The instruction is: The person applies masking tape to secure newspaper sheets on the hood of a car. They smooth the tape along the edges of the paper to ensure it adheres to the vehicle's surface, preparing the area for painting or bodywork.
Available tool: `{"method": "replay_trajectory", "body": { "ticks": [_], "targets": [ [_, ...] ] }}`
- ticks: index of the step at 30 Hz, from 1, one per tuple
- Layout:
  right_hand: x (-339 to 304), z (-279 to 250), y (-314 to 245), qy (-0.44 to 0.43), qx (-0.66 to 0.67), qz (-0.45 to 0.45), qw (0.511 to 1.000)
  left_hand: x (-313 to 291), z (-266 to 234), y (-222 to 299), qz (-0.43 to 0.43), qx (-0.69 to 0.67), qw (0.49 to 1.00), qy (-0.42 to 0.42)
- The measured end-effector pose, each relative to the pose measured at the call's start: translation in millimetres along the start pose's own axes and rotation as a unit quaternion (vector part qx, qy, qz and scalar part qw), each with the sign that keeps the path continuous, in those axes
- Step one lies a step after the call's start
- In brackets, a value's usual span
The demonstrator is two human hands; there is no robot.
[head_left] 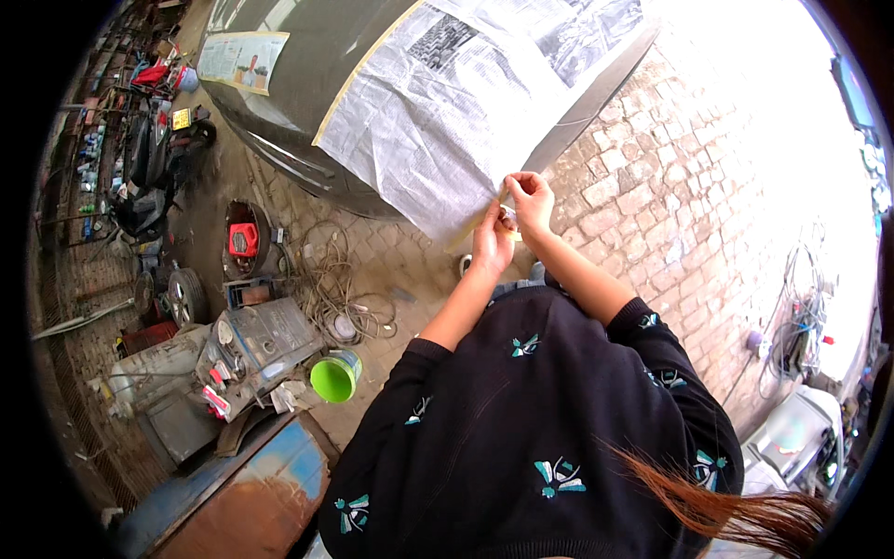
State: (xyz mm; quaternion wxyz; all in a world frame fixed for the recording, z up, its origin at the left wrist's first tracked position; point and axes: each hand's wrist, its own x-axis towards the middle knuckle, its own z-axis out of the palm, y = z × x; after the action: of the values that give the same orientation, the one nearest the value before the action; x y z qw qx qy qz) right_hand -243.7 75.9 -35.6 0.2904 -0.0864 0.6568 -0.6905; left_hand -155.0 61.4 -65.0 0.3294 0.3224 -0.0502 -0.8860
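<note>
A large sheet of newspaper with yellow masking tape along its left edge covers part of a dark grey car body. At the sheet's near corner my right hand is closed, thumb and forefinger pinching a short strip of masking tape by the paper's edge. Just below and to the left, my left hand is closed around what looks like a small roll of masking tape, mostly hidden by my fingers; a bit of yellow shows beside the palm. Both hands nearly touch.
A smaller taped paper piece is on the car at left. Nearby on the ground lie coiled hoses, a green bucket, a wheel and a red container. A motorcycle stands far left. Brick paving stretches right, with cables.
</note>
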Motion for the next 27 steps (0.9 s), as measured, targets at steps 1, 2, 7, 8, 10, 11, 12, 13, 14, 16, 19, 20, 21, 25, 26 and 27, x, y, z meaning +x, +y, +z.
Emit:
{"method": "replay_trajectory", "body": {
  "ticks": [1, 2, 7, 8, 10, 11, 12, 13, 14, 16, 19, 20, 21, 25, 26, 27],
  "targets": [
    [-0.6, -0.9, -0.4, 0.000, 0.000, 0.006, 1.000, -0.4, 0.1, 0.1, -0.003, -0.001, 1.000, -0.002],
    [0.2, -2.4, 3.2, 0.005, 0.022, 0.019, 1.000, -0.5, 0.2, 0.3, -0.006, -0.002, 1.000, -0.004],
    [1.5, -7.0, 4.1, 0.000, 0.083, 0.043, 0.996, 0.5, -3.6, 1.5, -0.006, 0.028, 0.999, -0.014],
    [0.4, -6.0, 2.1, -0.008, 0.068, 0.034, 0.997, 2.1, -6.8, 1.3, -0.008, 0.034, 0.999, -0.022],
    [-2.0, -3.4, 0.4, -0.024, 0.041, 0.016, 0.999, 3.6, -10.1, 1.0, -0.019, 0.021, 0.999, -0.015],
    [-3.0, -2.2, 0.3, -0.018, 0.033, 0.013, 0.999, 3.6, -10.3, 1.3, -0.024, 0.015, 1.000, -0.012],
    [-4.1, -1.1, 0.3, -0.012, 0.025, 0.010, 1.000, 3.4, -10.4, 1.2, -0.026, 0.014, 1.000, -0.011],
    [-4.8, -0.4, 0.1, -0.007, 0.016, 0.007, 1.000, 2.0, -8.7, 1.6, -0.028, 0.013, 0.999, -0.009],
    [-4.9, -0.4, -0.4, -0.006, 0.004, 0.005, 1.000, 0.5, -7.0, 2.0, -0.029, 0.012, 0.999, -0.008],
    [-4.1, -1.4, -0.9, -0.003, -0.020, 0.000, 1.000, -1.3, -4.8, 2.3, -0.026, 0.013, 1.000, -0.010],
    [-4.4, 1.7, -0.1, 0.003, -0.019, -0.019, 1.000, -2.5, -4.4, 2.5, -0.022, 0.011, 0.999, -0.032],
    [-4.8, 3.1, -0.6, 0.006, -0.020, -0.031, 0.999, -2.6, -4.8, 2.8, -0.021, 0.010, 0.999, -0.042],
    [-5.2, 4.4, -1.0, 0.009, -0.022, -0.043, 0.999, -2.5, -5.1, 2.5, -0.023, 0.000, 0.999, -0.031],
    [-10.4, 11.1, -6.6, 0.035, -0.066, -0.062, 0.995, -0.1, -8.6, 2.1, -0.027, -0.025, 0.999, -0.023],
    [-11.7, 12.5, -9.3, 0.040, -0.090, -0.068, 0.993, 1.4, -10.8, 2.4, -0.027, -0.028, 0.999, -0.029],
    [-12.8, 13.8, -12.1, 0.044, -0.114, -0.075, 0.990, 3.2, -12.3, 0.9, -0.023, -0.023, 0.999, -0.004]
  ]
}}
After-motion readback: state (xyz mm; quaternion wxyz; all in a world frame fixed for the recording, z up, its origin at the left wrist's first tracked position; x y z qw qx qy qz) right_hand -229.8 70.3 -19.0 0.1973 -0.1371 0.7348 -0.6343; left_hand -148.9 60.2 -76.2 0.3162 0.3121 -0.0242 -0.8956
